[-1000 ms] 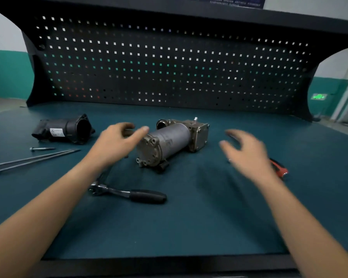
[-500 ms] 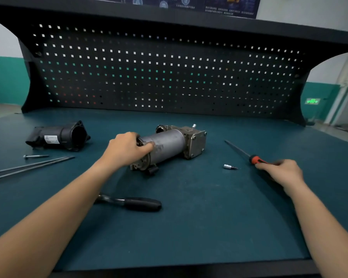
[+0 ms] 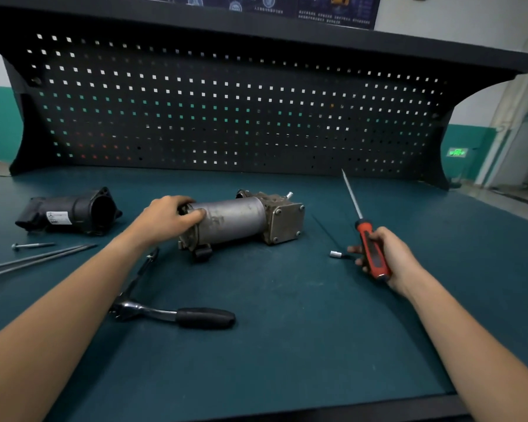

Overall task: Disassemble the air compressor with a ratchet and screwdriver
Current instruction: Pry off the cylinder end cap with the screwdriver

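Observation:
The air compressor (image 3: 241, 219), a grey metal cylinder with a square bolted head on its right end, lies on its side mid-bench. My left hand (image 3: 168, 217) grips the cylinder's left end cap, fingers curled over it. My right hand (image 3: 387, 257) holds the red-and-black handle of a screwdriver (image 3: 371, 245) lifted off the mat, its thin shaft pointing up and away. The ratchet (image 3: 177, 313) with a black grip lies on the mat in front of the compressor, an extension bar running from its head toward my left wrist.
A black housing part (image 3: 70, 213) lies at the left. Below it are a short bolt (image 3: 31, 245) and two long thin bolts (image 3: 37, 258). A small silver socket bit (image 3: 336, 254) lies beside my right hand. A pegboard (image 3: 226, 111) closes the back of the green mat (image 3: 287, 345).
My left hand came down and took hold of the compressor's left end. My right hand reached right, gripped the screwdriver and lifted it so the shaft points upward.

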`<action>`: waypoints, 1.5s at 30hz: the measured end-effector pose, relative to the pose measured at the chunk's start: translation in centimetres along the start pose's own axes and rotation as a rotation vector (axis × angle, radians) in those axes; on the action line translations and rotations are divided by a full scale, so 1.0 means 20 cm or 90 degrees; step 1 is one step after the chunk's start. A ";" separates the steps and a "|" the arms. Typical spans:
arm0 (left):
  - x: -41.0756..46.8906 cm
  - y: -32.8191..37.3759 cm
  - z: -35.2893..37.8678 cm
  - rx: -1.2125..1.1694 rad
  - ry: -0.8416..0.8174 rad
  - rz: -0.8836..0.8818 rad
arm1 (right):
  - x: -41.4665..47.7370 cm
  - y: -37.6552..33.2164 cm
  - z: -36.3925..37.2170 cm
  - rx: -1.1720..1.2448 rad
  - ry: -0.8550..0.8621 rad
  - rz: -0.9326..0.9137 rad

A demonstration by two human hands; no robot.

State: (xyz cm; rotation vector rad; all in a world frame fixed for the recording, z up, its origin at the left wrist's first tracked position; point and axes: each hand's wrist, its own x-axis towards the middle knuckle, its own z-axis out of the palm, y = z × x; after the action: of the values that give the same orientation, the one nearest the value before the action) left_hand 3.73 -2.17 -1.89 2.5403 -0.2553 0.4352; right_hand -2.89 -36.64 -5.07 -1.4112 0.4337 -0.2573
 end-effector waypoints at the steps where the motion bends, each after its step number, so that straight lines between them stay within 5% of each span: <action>1: 0.01 -0.01 0.00 -0.007 0.003 -0.001 | 0.00 0.00 0.01 -0.020 -0.010 -0.018; 8: 0.01 -0.03 0.02 -0.021 0.020 0.001 | 0.08 0.01 0.17 -0.596 -0.003 -0.182; 11: 0.00 -0.03 0.02 -0.026 0.021 0.004 | 0.13 -0.01 0.15 -0.643 0.042 -0.173; 19: -0.05 -0.03 -0.03 -0.025 0.005 0.056 | 0.28 -0.05 0.02 -0.510 0.129 -0.102; 25: -0.12 0.01 -0.05 -0.031 -0.029 0.128 | 0.25 -0.12 -0.05 -0.236 0.177 -0.073; 32: -0.20 0.11 -0.01 -0.121 -0.099 0.185 | 0.00 -0.36 -0.12 -0.097 0.262 -0.380; 39: -0.18 0.10 0.06 -0.325 -0.212 0.166 | -0.30 -0.54 0.06 0.274 0.081 -0.510; 45: -0.14 0.11 0.10 -0.379 -0.189 0.157 | -0.37 -0.72 0.08 0.193 -0.037 -0.530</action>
State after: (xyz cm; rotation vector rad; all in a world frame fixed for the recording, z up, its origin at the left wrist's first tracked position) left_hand 1.13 -4.80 -3.39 1.9807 -0.7007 0.0476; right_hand -7.56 -34.19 10.22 -1.2280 -0.2613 -0.9111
